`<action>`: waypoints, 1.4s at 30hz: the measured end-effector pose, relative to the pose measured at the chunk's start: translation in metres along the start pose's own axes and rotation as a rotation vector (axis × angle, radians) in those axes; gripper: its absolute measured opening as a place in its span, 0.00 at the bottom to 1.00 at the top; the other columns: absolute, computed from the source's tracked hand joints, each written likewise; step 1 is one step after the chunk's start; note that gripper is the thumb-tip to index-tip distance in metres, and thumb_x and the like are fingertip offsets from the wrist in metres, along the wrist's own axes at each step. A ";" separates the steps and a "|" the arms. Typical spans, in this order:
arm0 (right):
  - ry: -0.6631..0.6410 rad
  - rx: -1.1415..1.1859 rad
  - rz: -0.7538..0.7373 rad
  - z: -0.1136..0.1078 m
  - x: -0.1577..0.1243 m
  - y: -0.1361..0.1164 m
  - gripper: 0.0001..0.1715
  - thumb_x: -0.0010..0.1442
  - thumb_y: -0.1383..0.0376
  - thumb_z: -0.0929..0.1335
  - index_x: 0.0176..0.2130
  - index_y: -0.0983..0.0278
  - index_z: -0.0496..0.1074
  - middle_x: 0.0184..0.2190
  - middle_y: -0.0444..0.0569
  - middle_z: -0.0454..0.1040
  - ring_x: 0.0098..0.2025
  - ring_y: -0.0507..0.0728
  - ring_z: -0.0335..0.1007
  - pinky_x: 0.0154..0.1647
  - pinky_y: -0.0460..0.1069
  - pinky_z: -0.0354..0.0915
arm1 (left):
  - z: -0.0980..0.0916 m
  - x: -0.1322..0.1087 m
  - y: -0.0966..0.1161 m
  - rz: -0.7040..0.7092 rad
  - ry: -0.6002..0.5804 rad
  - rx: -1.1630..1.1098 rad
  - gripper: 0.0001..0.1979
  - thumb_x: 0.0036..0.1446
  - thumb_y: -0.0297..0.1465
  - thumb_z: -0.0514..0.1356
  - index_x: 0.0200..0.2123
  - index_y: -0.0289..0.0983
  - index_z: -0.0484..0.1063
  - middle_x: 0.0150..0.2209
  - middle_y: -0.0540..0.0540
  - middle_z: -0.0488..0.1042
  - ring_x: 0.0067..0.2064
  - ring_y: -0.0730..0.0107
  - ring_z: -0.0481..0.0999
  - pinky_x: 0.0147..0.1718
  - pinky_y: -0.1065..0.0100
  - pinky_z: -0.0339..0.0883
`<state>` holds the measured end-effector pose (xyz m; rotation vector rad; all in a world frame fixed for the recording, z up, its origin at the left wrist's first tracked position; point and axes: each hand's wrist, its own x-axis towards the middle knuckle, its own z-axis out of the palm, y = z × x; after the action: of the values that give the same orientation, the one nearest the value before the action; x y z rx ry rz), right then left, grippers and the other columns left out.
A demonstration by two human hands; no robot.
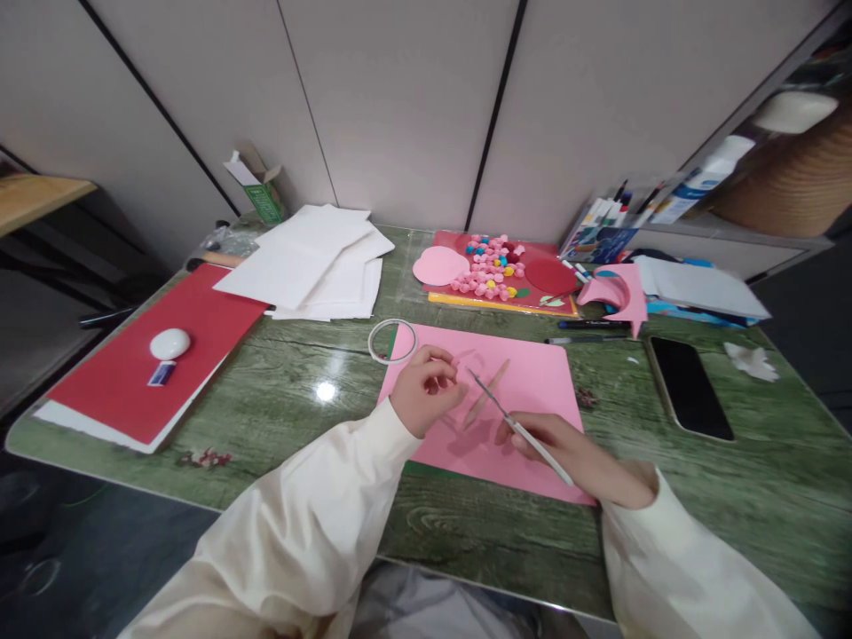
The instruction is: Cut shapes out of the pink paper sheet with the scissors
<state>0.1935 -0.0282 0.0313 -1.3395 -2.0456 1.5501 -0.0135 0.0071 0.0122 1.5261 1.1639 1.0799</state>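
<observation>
My left hand (pixel 426 386) hovers over the left part of a pink sheet (pixel 532 373), thumb and fingers curled together in a pinch; what sits between the fingertips is too small to make out. In my right hand (pixel 552 444) is a pair of white-handled tweezers or similar slim tool (pixel 525 435), its dark tip pointing up and left toward the left fingertips. A thin brown pointed strip (pixel 489 390) lies on the pink sheet between the hands. Beside the sheet's upper left corner rests a white tape roll (pixel 392 342).
A red sheet (pixel 160 355) with a white round object (pixel 169 343) lies left. White papers (pixel 306 257) are behind. Pink paper balls (pixel 489 271) sit on a red packet at the back. A phone (pixel 689 386), pens (pixel 592 326) and pink scraps (pixel 616 297) are right.
</observation>
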 end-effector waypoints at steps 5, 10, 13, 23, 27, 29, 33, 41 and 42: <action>-0.024 0.009 0.002 0.000 0.000 0.003 0.22 0.57 0.51 0.59 0.33 0.66 0.68 0.27 0.46 0.67 0.30 0.54 0.61 0.30 0.46 0.58 | -0.002 -0.001 0.002 0.007 0.049 -0.020 0.04 0.42 0.28 0.60 0.21 0.34 0.68 0.34 0.47 0.64 0.28 0.78 0.64 0.24 0.73 0.58; -0.030 0.006 -0.011 -0.001 0.000 0.004 0.20 0.57 0.53 0.60 0.32 0.66 0.69 0.27 0.45 0.67 0.30 0.53 0.60 0.29 0.45 0.58 | -0.002 -0.001 0.002 -0.003 0.100 -0.039 0.04 0.44 0.29 0.60 0.21 0.35 0.69 0.35 0.46 0.65 0.32 0.75 0.66 0.26 0.72 0.60; -0.031 0.013 -0.004 -0.001 0.000 0.004 0.20 0.57 0.53 0.60 0.32 0.66 0.69 0.26 0.45 0.67 0.30 0.53 0.60 0.29 0.45 0.58 | -0.003 0.000 0.002 -0.005 0.117 -0.044 0.04 0.44 0.29 0.60 0.21 0.35 0.69 0.35 0.46 0.65 0.33 0.74 0.66 0.26 0.72 0.60; -0.048 0.032 0.030 -0.001 0.000 0.003 0.20 0.57 0.52 0.60 0.32 0.65 0.68 0.29 0.46 0.68 0.31 0.54 0.62 0.30 0.46 0.59 | -0.005 0.001 0.000 0.002 0.143 -0.039 0.05 0.44 0.31 0.60 0.22 0.35 0.70 0.35 0.46 0.65 0.33 0.73 0.67 0.28 0.72 0.62; -0.054 0.017 0.034 -0.001 0.000 0.002 0.20 0.56 0.52 0.60 0.32 0.66 0.68 0.28 0.47 0.69 0.31 0.55 0.63 0.31 0.46 0.59 | -0.005 0.001 0.000 0.004 0.157 -0.038 0.04 0.44 0.30 0.60 0.22 0.35 0.70 0.35 0.46 0.65 0.33 0.73 0.67 0.28 0.72 0.62; -0.056 0.014 0.036 -0.001 0.000 0.002 0.19 0.57 0.53 0.60 0.31 0.66 0.68 0.28 0.47 0.69 0.31 0.54 0.63 0.30 0.46 0.59 | -0.005 0.001 0.000 -0.003 0.160 -0.030 0.04 0.44 0.30 0.60 0.21 0.35 0.70 0.35 0.46 0.65 0.33 0.74 0.67 0.28 0.72 0.62; -0.065 0.005 0.041 -0.002 0.000 0.001 0.19 0.57 0.53 0.60 0.31 0.66 0.68 0.27 0.46 0.68 0.30 0.54 0.62 0.30 0.46 0.58 | -0.006 0.001 0.001 -0.005 0.161 -0.020 0.05 0.44 0.30 0.60 0.22 0.35 0.70 0.35 0.46 0.65 0.33 0.74 0.67 0.27 0.72 0.61; -0.006 -0.105 0.004 0.000 0.000 0.003 0.18 0.58 0.56 0.59 0.28 0.66 0.67 0.24 0.44 0.67 0.26 0.52 0.60 0.26 0.45 0.56 | -0.007 0.004 0.000 0.005 0.109 -0.001 0.04 0.44 0.28 0.59 0.20 0.35 0.68 0.33 0.46 0.70 0.31 0.74 0.68 0.26 0.73 0.59; 0.013 -0.141 -0.006 0.001 -0.001 0.003 0.18 0.59 0.56 0.59 0.28 0.65 0.66 0.23 0.44 0.67 0.26 0.52 0.60 0.26 0.45 0.56 | -0.008 0.005 -0.001 -0.003 0.106 0.006 0.04 0.44 0.28 0.59 0.20 0.35 0.68 0.31 0.47 0.71 0.30 0.74 0.67 0.26 0.73 0.58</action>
<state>0.1951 -0.0293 0.0290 -1.3861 -2.1846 1.4130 -0.0200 0.0132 0.0135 1.4863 1.2417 1.1687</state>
